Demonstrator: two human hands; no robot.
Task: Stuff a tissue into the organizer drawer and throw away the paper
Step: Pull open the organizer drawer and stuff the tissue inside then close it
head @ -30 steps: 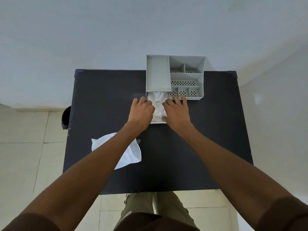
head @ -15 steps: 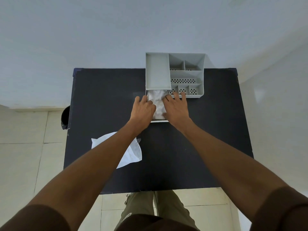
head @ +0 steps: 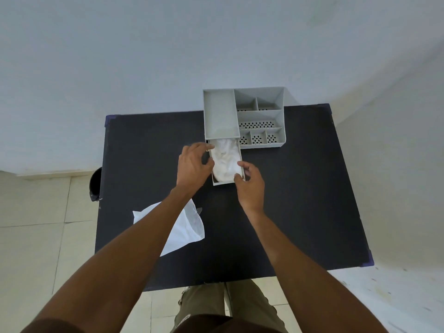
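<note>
- Both hands flank the pulled-out drawer point(head: 228, 181): left hand point(head: 193, 165) at its left wall, right hand point(head: 249, 186) at its near right corner.
- Left fingers are loosely curled and grasp nothing; right fingertips point(head: 237, 176) touch the drawer's wall, though whether they pinch it I cannot tell.
- Tissue point(head: 225, 159) lies bunched inside the drawer, long axis running away from me into the organizer point(head: 260, 116).
- Paper point(head: 189, 227) lies flat near my left forearm, so I judge my left hand is nearer for binning it.
</note>
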